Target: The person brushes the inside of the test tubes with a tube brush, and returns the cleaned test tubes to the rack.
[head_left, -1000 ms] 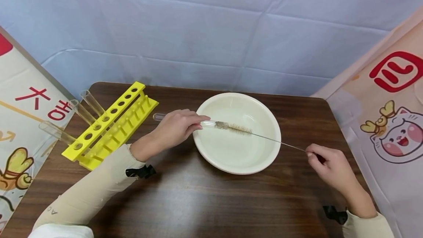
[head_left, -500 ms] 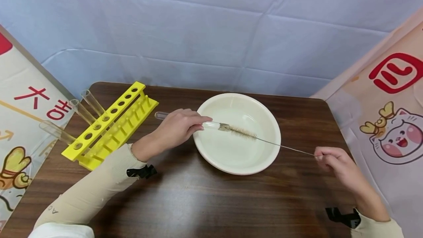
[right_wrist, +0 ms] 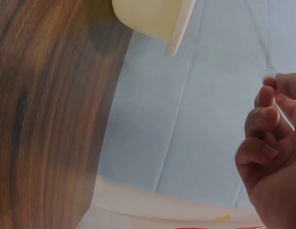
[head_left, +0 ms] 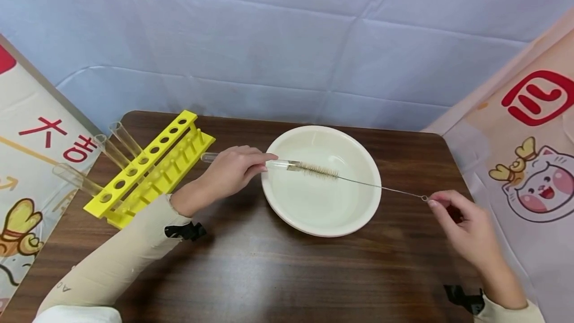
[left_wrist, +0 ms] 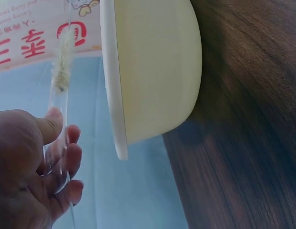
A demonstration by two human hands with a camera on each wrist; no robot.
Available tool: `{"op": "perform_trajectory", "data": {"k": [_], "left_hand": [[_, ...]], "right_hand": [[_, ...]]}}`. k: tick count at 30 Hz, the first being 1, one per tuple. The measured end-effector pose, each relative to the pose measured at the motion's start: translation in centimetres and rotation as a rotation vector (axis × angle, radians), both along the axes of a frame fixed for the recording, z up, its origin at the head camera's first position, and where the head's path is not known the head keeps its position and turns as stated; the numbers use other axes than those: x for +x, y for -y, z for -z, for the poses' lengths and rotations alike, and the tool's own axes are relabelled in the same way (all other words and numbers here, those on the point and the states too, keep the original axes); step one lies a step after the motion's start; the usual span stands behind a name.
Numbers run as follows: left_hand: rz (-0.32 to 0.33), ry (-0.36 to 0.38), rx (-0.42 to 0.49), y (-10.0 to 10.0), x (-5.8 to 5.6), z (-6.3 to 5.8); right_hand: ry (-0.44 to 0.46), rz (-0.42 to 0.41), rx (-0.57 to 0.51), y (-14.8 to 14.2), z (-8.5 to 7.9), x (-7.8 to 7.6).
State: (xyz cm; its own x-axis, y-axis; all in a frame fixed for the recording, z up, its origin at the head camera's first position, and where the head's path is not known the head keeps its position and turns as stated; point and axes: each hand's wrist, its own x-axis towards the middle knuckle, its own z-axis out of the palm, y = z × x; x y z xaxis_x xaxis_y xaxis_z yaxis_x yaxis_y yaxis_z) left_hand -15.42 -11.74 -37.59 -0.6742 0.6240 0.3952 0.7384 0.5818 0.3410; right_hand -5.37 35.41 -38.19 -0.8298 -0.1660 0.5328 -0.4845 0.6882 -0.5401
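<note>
My left hand (head_left: 235, 171) grips a clear glass test tube (head_left: 280, 164), held nearly level with its mouth over the white basin (head_left: 323, 231). The tip of a test tube brush (head_left: 319, 170) sits just inside that mouth, and most of its pale bristles show outside. From the bristles a thin wire handle runs right to a small loop, which my right hand (head_left: 468, 226) pinches between thumb and forefinger, right of the basin. In the left wrist view my fingers (left_wrist: 74, 160) wrap the tube (left_wrist: 59, 102). The right wrist view shows the other fingers of the right hand (right_wrist: 271, 138) loosely curled.
A yellow test tube rack (head_left: 154, 151) stands on the left of the dark wooden table (head_left: 269, 273), with 3 glass tubes leaning in its holes. A pale blue cloth (head_left: 287, 49) hangs behind the table, and printed panels flank both sides.
The brush first slid right, partly out of the tube. Since then tube and left hand have shifted slightly left, and the right fingers have changed their hold, exposing the wire loop.
</note>
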Motion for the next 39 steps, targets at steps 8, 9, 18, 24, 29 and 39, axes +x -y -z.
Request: {"op": "perform_trajectory", "data": {"k": [8,9,18,24,29,39], "left_hand": [[-0.005,0.012,0.004,-0.2,-0.2,-0.1],[-0.005,0.013,0.002,-0.3,-0.2,-0.1],[-0.003,0.023,-0.005,-0.2,-0.1,-0.3],[0.016,0.028,-0.005,-0.4,0.0,-0.3],[0.042,-0.001,0.001,-0.7,-0.1,-0.5],[0.077,-0.004,0.020,-0.9,0.0,-0.4]], "right_hand": [[-0.107,0.027,0.069,0.2,-0.1,-0.5],[-0.131,0.026,0.080,0.2,-0.1,-0.5],[-0.293,-0.013,0.157,0.9,-0.6,-0.7],[-0.301,-0.029,0.087,1.2,-0.6,-0.9],[-0.117,-0.041,-0.062,1.0,-0.2,-1.0],[0.399,-0.178,-0.345,0.9,-0.7,-1.2]]}}
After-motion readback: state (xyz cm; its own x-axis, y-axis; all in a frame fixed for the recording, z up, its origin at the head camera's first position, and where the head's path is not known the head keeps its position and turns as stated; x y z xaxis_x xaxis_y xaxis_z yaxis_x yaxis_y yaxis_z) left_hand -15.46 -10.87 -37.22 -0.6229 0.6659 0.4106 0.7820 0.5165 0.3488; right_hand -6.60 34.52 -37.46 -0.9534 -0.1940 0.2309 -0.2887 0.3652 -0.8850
